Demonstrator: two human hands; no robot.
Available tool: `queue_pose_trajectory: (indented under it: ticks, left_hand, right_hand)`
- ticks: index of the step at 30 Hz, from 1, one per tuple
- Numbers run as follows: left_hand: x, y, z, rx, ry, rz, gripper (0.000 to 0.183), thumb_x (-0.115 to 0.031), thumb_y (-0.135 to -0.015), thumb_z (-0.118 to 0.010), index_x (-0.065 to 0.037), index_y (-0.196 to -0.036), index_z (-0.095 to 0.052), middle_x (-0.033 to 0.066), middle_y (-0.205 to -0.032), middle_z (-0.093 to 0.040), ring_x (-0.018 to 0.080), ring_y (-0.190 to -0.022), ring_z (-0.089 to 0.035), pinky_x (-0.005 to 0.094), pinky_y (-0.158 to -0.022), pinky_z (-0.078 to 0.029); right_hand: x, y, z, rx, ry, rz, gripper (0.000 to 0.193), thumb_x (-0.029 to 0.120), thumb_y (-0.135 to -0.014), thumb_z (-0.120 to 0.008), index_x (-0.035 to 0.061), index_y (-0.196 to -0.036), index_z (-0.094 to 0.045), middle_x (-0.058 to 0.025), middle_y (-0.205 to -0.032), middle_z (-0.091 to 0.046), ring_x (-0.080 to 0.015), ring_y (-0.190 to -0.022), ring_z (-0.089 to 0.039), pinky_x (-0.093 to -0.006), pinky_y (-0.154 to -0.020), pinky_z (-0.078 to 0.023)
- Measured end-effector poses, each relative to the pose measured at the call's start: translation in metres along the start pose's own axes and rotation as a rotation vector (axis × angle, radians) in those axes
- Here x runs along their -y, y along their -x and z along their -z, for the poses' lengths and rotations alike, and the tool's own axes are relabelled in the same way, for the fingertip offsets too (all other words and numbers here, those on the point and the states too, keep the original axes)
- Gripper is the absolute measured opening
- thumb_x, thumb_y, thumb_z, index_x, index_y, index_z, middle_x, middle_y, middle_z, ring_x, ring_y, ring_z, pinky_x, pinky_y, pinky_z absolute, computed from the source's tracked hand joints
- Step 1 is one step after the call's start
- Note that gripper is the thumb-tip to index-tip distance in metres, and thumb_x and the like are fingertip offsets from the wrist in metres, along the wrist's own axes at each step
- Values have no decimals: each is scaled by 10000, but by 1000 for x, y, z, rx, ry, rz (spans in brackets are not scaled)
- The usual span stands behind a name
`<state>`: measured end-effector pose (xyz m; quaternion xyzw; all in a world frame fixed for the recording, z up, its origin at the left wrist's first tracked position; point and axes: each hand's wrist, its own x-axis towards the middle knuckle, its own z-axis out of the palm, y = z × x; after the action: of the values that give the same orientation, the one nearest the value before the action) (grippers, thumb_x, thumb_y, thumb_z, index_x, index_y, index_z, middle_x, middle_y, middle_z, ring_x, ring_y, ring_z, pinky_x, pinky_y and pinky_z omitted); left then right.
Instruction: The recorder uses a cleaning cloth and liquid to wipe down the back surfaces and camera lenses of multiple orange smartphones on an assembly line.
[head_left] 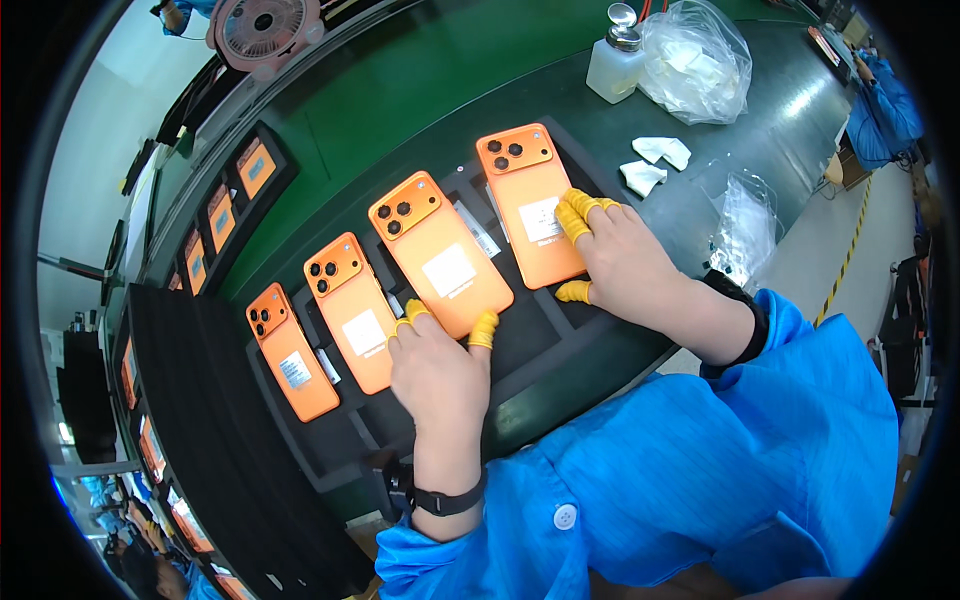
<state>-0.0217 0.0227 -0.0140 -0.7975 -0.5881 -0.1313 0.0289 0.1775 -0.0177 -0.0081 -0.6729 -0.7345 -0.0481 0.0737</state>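
Fingers [483, 329] in yellow cots: the left hand's [440, 378] straddle an orange phone's [446, 272] lower end mid-frame; the right hand's [634, 262] overlap another phone [535, 256], upper center. Whether either grips, I cannot tell. Black tray [527, 343] beneath; pump bottle [612, 73], upper right.

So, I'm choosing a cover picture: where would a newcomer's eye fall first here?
Probably the row of four orange phones, camera side up on the black tray at the centre. Next, the yellow finger covers: the left hand is at the lower end of the third phone from the left, the right hand at the right edge of the fourth. The bright blue garment at lower right would likely follow.
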Motion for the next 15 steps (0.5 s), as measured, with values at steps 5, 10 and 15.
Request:
queue_pose_trajectory:
  ticks: [5, 10, 15]
  left_hand:
    - [3, -5, -8, 139, 237, 158, 630, -345, -571, -775, 56, -945, -466, 126, -760, -523, 275, -749, -535, 361, -667, -456]
    - [3, -3, -13, 44, 705, 261, 729, -204, -551, -805, 71, -1097, -409, 112, -766, -527, 255, -710, -554, 333, -673, -452]
    - [-1, 1, -18, -102, 1040, 196, 713, -115, -577, -780, 48, -1154, -396, 97, -763, -522, 206, -688, -556, 297, -651, -456]
  right_hand:
    - [-7, -2, -8, -73, 21, 73, 453, 368, -686, -647, -49, -848, -573, -183, -856, -534, -297, -818, -528, -361, -763, -424]
    - [-16, 9, -16, -98, -141, 31, 462, 338, -712, -634, -79, -884, -534, -213, -814, -531, -338, -771, -542, -395, -715, -449]
    - [-18, 12, -18, -112, -184, 77, 456, 306, -737, -619, -99, -905, -497, -234, -811, -527, -354, -785, -543, -415, -705, -451]
